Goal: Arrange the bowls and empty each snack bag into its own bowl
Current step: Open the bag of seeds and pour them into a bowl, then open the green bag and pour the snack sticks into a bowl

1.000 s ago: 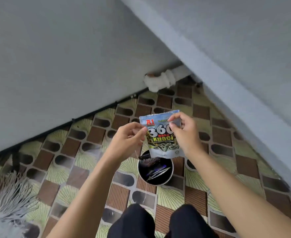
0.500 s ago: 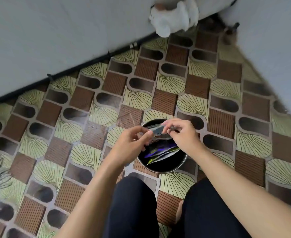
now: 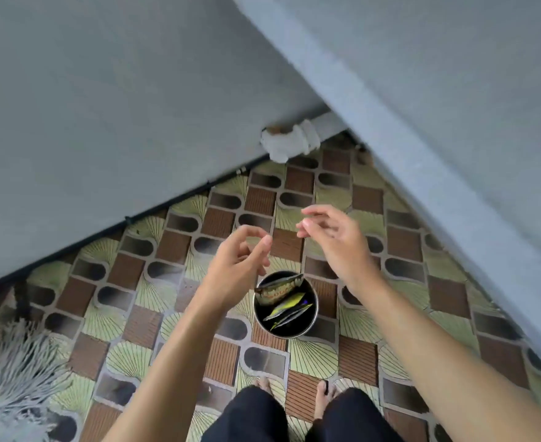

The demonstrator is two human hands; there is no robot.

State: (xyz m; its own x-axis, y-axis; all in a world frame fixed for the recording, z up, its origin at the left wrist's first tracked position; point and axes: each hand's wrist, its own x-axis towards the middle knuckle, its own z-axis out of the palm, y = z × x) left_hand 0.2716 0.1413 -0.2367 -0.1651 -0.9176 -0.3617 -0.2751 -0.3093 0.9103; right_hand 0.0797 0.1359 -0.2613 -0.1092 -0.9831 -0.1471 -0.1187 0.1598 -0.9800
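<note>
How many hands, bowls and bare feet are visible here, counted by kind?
Hands: 2, the left hand and the right hand, both empty
Bowls: 1, the bowl
Bare feet: 2, the left foot and the right foot
Total: 5

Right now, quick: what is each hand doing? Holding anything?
Left hand: open, fingers loosely curled, holding nothing.
Right hand: open, fingers relaxed, holding nothing.

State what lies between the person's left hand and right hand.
Nothing: the head view shows only bare patterned floor in the gap between the left hand and right hand, beyond the metal bowl.
</note>
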